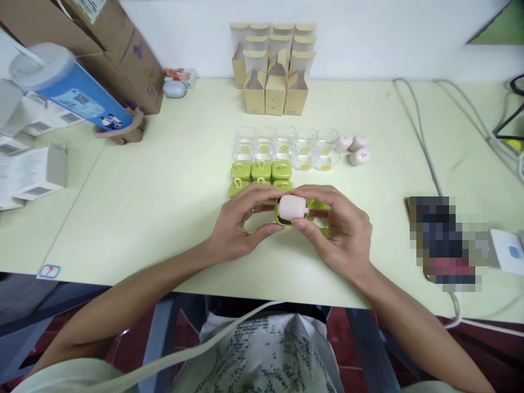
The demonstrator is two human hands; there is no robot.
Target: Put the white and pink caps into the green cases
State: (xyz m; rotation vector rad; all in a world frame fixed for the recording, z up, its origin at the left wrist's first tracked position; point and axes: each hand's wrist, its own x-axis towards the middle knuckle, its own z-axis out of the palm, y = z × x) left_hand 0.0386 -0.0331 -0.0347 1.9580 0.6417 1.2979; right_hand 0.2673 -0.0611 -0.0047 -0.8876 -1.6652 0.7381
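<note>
Currently held: a pink piece sitting in an open green case, just above the table near its front edge.
Left hand: fingers and thumb pinched on the green case's left side.
Right hand: thumb and fingers pinched on the pink piece.
Just behind: shut green cases, then clear tubs.
Right of the tubs: three loose pink pieces.
Back edge: small cardboard boxes.

- The scene is lit brightly and evenly from above; the pale table is washed out.
- Only faint, soft shadows are cast beneath the left hand and right hand.
- The blue canister at the left edge is blurred and stretched.
- A patch at the right is pixelated.
</note>
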